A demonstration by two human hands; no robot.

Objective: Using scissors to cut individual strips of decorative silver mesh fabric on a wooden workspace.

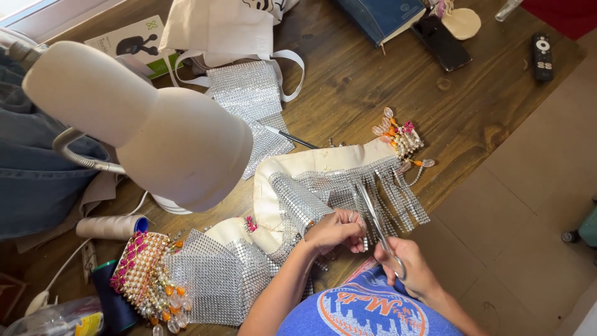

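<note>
Desk [348, 81] of dark wood carries everything, with a white lamp head [143, 118] hanging over its left part. Cream fabric band [311, 163] trimmed with silver rhinestone fringe [388, 193] lies near the desk's front edge, its strips hanging toward the right. Both forearms reach up from the bottom, bent at the elbow. The left hand [333, 230] curls palm down, its grip pinching fringe strips between thumb and fingertips. The right hand [413, 270] sits just beside it, wrist cocked, its grip pressed together around the handles of the scissors [371, 208], whose blades point up into the fringe.
</note>
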